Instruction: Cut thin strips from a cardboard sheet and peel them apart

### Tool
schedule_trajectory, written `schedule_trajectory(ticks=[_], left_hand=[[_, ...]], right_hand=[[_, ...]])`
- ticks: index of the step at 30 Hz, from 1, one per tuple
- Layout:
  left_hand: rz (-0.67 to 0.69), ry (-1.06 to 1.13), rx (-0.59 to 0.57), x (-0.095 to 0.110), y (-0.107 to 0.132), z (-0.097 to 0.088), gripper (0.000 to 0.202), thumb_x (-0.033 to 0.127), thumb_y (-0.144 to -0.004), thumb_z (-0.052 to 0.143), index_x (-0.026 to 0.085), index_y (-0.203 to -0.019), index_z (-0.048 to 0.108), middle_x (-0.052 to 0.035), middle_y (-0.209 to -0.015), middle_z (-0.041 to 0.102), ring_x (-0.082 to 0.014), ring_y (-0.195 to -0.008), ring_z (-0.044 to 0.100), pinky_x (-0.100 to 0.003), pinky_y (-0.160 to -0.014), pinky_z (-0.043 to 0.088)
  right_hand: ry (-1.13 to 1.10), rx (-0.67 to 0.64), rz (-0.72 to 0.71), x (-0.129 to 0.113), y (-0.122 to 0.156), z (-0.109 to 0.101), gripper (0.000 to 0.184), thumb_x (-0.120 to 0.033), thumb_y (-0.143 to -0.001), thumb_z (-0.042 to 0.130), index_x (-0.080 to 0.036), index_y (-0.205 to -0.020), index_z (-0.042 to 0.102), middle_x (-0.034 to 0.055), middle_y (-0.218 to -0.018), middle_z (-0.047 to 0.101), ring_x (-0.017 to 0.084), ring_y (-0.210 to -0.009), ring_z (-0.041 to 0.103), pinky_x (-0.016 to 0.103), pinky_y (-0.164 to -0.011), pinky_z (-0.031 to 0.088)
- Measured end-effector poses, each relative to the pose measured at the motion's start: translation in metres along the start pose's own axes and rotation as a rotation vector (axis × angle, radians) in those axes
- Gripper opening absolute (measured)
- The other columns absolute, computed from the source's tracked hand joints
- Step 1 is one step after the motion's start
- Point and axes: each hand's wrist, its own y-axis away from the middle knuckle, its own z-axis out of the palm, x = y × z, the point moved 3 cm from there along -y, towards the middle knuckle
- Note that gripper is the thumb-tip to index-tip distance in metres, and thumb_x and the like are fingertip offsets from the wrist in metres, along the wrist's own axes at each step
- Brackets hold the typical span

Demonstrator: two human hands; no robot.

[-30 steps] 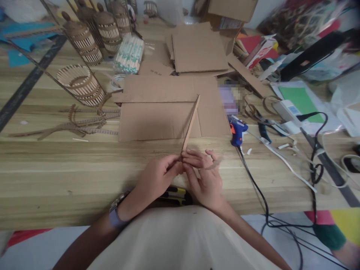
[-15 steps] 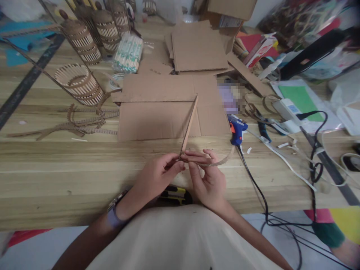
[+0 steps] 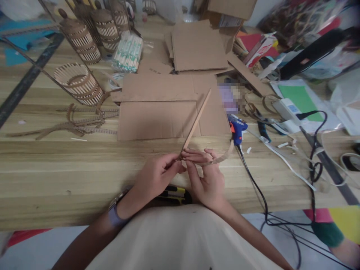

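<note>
A long narrow cardboard strip (image 3: 197,120) rises from my hands and leans toward the flat cardboard sheets (image 3: 157,112). My left hand (image 3: 157,176) pinches its near end. Close beside it, my right hand (image 3: 206,176) pinches a thin paper layer (image 3: 222,157) that curls off to the right from the same end. Both hands hover just above the wooden table (image 3: 70,172), near its front edge. A yellow and black utility knife (image 3: 176,195) lies under my wrists.
A blue glue gun (image 3: 237,131) with a black cord lies right of the strip. Slatted cardboard baskets (image 3: 78,82) and cut curved strips (image 3: 75,125) sit at the left. Papers, pliers, cables and a ruler crowd the right side.
The strip's far end has swung to the right. The thin layer now curls out further from my right hand than a second ago.
</note>
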Motion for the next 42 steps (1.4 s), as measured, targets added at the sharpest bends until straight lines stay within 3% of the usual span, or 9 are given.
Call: schedule_trajectory(ticks=[6,12,17,23,29,34,39,42], left_hand=[[-0.003,0.013,-0.039,0.0026,-0.0001,-0.0021,0.023,0.031,-0.098,0.051,0.019,-0.097,0.071,-0.0018,-0.090,0.080,-0.0165,-0.088,0.076,-0.021,-0.072,0.057],[-0.030,-0.023,-0.051,-0.0002,-0.0021,-0.0032,0.028,0.040,-0.100,0.053,0.021,-0.110,0.071,-0.0005,-0.099,0.080,-0.0175,-0.093,0.074,-0.023,-0.076,0.054],[-0.023,-0.160,-0.003,-0.0007,-0.0022,-0.0051,0.028,0.038,-0.100,0.049,0.021,-0.103,0.071,-0.0006,-0.094,0.079,-0.0179,-0.085,0.073,-0.025,-0.071,0.049],[0.020,-0.135,-0.027,0.0039,-0.0001,-0.0032,0.027,0.038,-0.101,0.050,0.021,-0.104,0.070,-0.0012,-0.096,0.080,-0.0179,-0.088,0.074,-0.024,-0.074,0.050],[0.017,-0.063,-0.060,0.0044,0.0023,-0.0050,0.027,0.037,-0.102,0.049,0.021,-0.106,0.070,-0.0016,-0.094,0.081,-0.0172,-0.089,0.076,-0.024,-0.077,0.054],[0.027,-0.058,-0.083,0.0056,0.0015,-0.0039,0.028,0.036,-0.101,0.049,0.021,-0.091,0.071,-0.0017,-0.091,0.081,-0.0178,-0.088,0.076,-0.025,-0.075,0.054],[-0.019,-0.028,-0.066,0.0038,-0.0012,-0.0026,0.027,0.038,-0.099,0.051,0.021,-0.105,0.071,-0.0010,-0.095,0.080,-0.0178,-0.091,0.075,-0.024,-0.077,0.054],[-0.023,-0.086,-0.052,0.0031,-0.0016,-0.0033,0.027,0.040,-0.099,0.051,0.021,-0.105,0.071,-0.0002,-0.095,0.079,-0.0180,-0.091,0.073,-0.024,-0.075,0.051]], right_hand=[[-0.061,0.027,0.111,0.0024,-0.0011,-0.0024,0.013,-0.019,-0.101,0.053,-0.027,-0.102,0.063,0.0015,-0.098,0.081,0.021,-0.098,0.076,0.045,-0.098,0.047],[-0.026,-0.036,-0.007,-0.0015,0.0001,-0.0011,0.009,-0.020,-0.100,0.054,-0.027,-0.103,0.058,0.0016,-0.097,0.080,0.022,-0.100,0.076,0.046,-0.100,0.044],[0.031,-0.029,-0.063,-0.0019,0.0003,0.0009,0.016,-0.020,-0.096,0.062,-0.029,-0.110,0.058,0.0034,-0.102,0.079,0.024,-0.105,0.074,0.045,-0.100,0.045],[0.028,-0.019,-0.056,-0.0032,-0.0006,-0.0013,0.016,-0.013,-0.098,0.055,-0.029,-0.103,0.056,-0.0007,-0.097,0.080,0.021,-0.103,0.075,0.043,-0.100,0.041],[-0.035,0.016,0.022,-0.0001,0.0003,-0.0037,0.017,-0.014,-0.097,0.056,-0.028,-0.107,0.059,-0.0005,-0.095,0.080,0.021,-0.099,0.076,0.044,-0.099,0.046],[-0.109,0.064,0.152,0.0041,0.0013,-0.0029,0.011,-0.021,-0.100,0.055,-0.027,-0.099,0.065,0.0035,-0.098,0.079,0.022,-0.098,0.074,0.043,-0.093,0.053],[-0.146,0.036,0.080,0.0012,-0.0004,-0.0038,0.012,-0.017,-0.099,0.056,-0.027,-0.103,0.063,0.0021,-0.097,0.079,0.021,-0.097,0.075,0.043,-0.093,0.053],[-0.110,-0.025,0.036,-0.0005,-0.0017,-0.0039,0.011,-0.017,-0.099,0.057,-0.026,-0.103,0.061,0.0022,-0.099,0.080,0.021,-0.098,0.075,0.043,-0.094,0.052]])
